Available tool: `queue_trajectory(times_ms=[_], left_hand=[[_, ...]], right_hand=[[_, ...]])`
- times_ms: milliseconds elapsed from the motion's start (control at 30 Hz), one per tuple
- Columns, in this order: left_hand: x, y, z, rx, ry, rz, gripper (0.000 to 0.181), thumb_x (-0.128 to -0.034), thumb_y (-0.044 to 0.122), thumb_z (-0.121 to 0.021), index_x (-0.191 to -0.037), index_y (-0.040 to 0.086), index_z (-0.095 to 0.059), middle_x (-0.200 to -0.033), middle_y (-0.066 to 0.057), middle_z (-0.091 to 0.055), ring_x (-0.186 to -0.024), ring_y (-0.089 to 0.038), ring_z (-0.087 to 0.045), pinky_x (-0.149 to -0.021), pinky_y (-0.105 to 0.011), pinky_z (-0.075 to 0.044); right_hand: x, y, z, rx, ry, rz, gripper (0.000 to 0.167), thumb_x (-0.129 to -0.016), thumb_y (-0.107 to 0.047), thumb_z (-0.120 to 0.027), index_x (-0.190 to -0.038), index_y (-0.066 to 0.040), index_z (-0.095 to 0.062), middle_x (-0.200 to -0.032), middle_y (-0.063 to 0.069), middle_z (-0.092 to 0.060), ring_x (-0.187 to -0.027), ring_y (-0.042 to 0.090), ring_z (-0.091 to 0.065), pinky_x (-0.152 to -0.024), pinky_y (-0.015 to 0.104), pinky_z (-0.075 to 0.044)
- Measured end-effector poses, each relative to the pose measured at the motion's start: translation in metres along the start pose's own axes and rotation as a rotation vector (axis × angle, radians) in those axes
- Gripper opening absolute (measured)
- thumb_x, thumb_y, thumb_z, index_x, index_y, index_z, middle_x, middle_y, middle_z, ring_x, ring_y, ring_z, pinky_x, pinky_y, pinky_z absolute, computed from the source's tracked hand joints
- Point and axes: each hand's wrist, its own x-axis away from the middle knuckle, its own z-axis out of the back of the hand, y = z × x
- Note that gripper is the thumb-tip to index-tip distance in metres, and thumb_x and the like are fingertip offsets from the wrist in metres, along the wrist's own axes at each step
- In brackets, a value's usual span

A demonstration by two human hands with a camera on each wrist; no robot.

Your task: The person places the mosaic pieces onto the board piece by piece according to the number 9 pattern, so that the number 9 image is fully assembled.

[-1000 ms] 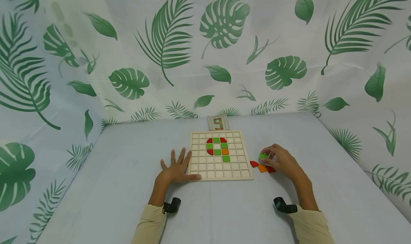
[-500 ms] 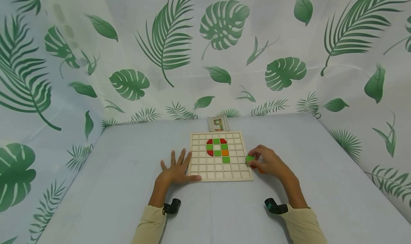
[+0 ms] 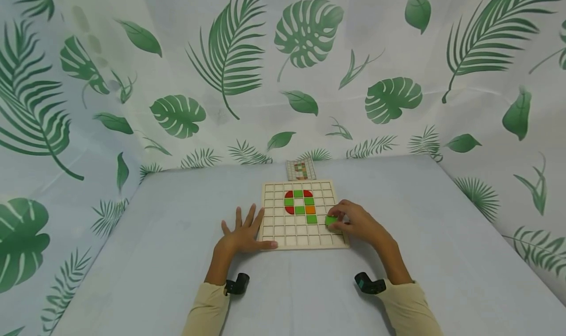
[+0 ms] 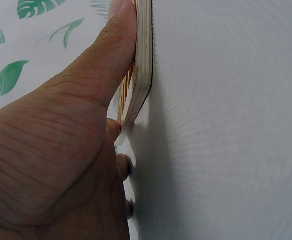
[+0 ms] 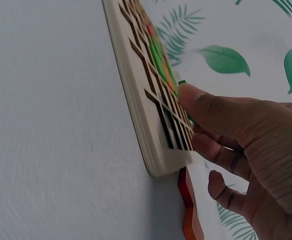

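- The right hand (image 3: 357, 222) pinches a green tile (image 3: 330, 221) over the right part of the gridded wooden board (image 3: 284, 232); a slack pinch could drop it tilted.
- The left hand (image 3: 242, 237) spreads, thumb on the board; lifting might let it slide.
- Red tiles (image 3: 307, 193) look flat, quarter-round; the board's edge looks layered.

Wooden grid board (image 3: 292, 233): flat on counter (image 3: 146, 257), nine tiles (image 3: 299, 210) seated in figure-9 layout | Green tile (image 3: 330, 220): pinched by right fingers (image 3: 338, 208), over board's right side | Red tile (image 5: 186, 191), orange tile (image 5: 191, 225): loose beside board
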Motion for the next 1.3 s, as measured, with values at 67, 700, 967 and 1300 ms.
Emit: queue_trajectory(times_ms=[67,700,967,1300], left_hand=[[-0.001,-0.001,0.0,-0.003,0.002,0.002,0.108,-0.0805,0.071,-0.061,-0.159,0.021,-0.007,-0.166,-0.008,0.005,-0.149,-0.044,0.016,-0.106,-0.079,0.003],[0.003,0.0,0.002,0.011,-0.005,-0.003,0.109,-0.0792,0.072,-0.062,-0.159,0.019,-0.009,-0.166,-0.009,0.003,-0.149,-0.043,0.014,-0.107,-0.077,0.004],[0.0,-0.001,0.0,0.019,-0.008,0.0,0.11,-0.079,0.072,-0.062,-0.159,0.02,-0.008,-0.166,-0.008,0.005,-0.149,-0.043,0.016,-0.106,-0.078,0.006],[0.0,0.0,-0.001,-0.001,0.004,0.003,0.107,-0.0805,0.07,-0.062,-0.159,0.02,-0.008,-0.166,-0.009,0.004,-0.149,-0.045,0.014,-0.106,-0.079,0.001]], right_hand=[[-0.002,-0.002,-0.002,-0.002,-0.016,-0.008,0.027,-0.082,-0.022,-0.079,-0.103,-0.009,-0.07,-0.095,0.0,-0.061,-0.085,0.012,-0.055,-0.07,0.025,-0.048],[-0.01,-0.017,-0.019,-0.01,-0.058,0.061,0.027,-0.079,-0.021,-0.082,-0.1,-0.007,-0.07,-0.087,-0.001,-0.058,-0.08,0.012,-0.051,-0.068,0.022,-0.044],[-0.012,-0.022,-0.025,0.046,-0.071,0.071,0.026,-0.079,-0.025,-0.082,-0.098,-0.01,-0.07,-0.087,-0.003,-0.056,-0.081,0.012,-0.049,-0.07,0.024,-0.044],[-0.013,-0.022,-0.029,0.049,-0.063,0.121,0.025,-0.082,-0.026,-0.08,-0.099,-0.011,-0.07,-0.085,-0.003,-0.055,-0.078,0.009,-0.047,-0.067,0.023,-0.041]])
